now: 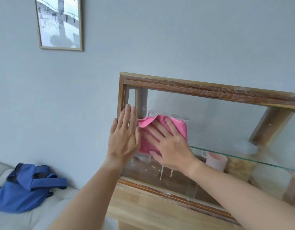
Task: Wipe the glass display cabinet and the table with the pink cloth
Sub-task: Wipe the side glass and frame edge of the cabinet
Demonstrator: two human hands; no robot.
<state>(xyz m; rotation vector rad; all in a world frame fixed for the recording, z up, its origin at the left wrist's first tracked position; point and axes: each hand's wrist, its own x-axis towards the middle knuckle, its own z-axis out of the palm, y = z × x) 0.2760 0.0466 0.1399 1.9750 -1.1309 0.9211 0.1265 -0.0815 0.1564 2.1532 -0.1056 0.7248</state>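
A wooden-framed glass display cabinet [209, 92] stands on a light wooden table [143, 211] against the wall. My right hand [170, 143] lies flat with spread fingers on the pink cloth [180, 127], pressing it against the left part of the front glass pane. My left hand [123, 136] rests flat with fingers straight against the cabinet's left frame post, beside the cloth and holding nothing.
Inside the cabinet are a glass shelf [243, 156], a pink mug [216, 161] and clear glassware. A blue bag [27, 186] lies on a pale sofa [44, 213] at the lower left. A framed picture [59, 22] hangs on the wall.
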